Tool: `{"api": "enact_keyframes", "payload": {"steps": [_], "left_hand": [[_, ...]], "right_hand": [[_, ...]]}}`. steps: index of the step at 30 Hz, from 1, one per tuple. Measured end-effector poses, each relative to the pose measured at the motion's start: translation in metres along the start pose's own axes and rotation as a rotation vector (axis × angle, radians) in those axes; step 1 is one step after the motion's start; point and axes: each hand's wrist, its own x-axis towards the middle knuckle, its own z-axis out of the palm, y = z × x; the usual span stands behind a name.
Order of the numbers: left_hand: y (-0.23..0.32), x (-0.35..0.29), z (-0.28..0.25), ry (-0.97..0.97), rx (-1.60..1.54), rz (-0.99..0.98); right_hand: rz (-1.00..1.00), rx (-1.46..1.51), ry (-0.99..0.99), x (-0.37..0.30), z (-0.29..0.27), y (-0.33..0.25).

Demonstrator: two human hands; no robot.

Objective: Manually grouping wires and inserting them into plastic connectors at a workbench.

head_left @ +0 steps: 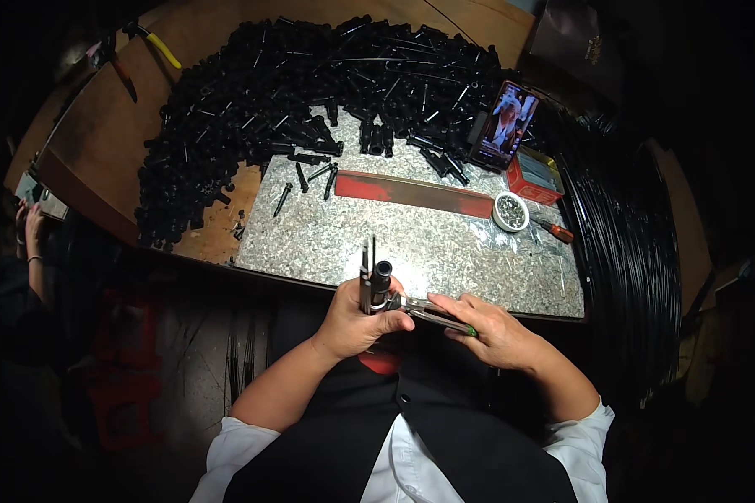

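Observation:
In front of my body, at the near edge of a speckled stone slab (310,247), my left hand (344,325) is closed round a black tubular part (382,281). Thin upright strips stand beside the tube's round open end. From the right, my right hand (497,334) grips a pair of pliers (434,313) with a green handle tip. The jaws reach the part beside my left thumb; whether they bite on anything is too small to tell. Several loose black parts (283,199) lie farther off on the slab.
A large heap of black parts (252,105) covers the back. A red bar (415,194), white bowl of small metal pieces (510,220), screwdriver (555,230), phone (506,126) and red box (533,186) lie ahead. Long black rods (625,243) hang right. Another person's hand (33,225) shows far left.

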Motion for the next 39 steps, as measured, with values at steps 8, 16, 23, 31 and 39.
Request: {"api": "enact_keyframes", "payload": {"steps": [8, 16, 23, 31, 39], "left_hand": [[-0.003, -0.002, 0.001, 0.082, -0.031, -0.01], [-0.007, -0.003, -0.003, 0.149, 0.03, 0.099], [-0.01, -0.002, 0.001, 0.167, 0.035, 0.121], [-0.005, -0.008, 0.005, 0.143, 0.007, 0.12], [-0.016, -0.007, -0.002, 0.066, 0.058, 0.164]], "right_hand": [[0.003, -0.003, 0.068, -0.002, -0.004, -0.002], [0.107, -0.311, 0.646, 0.01, -0.056, 0.033], [0.372, -0.573, 0.546, 0.04, -0.095, 0.094], [0.395, -0.655, 0.42, 0.065, -0.091, 0.117], [0.371, -0.637, 0.465, 0.062, -0.089, 0.113]]}}
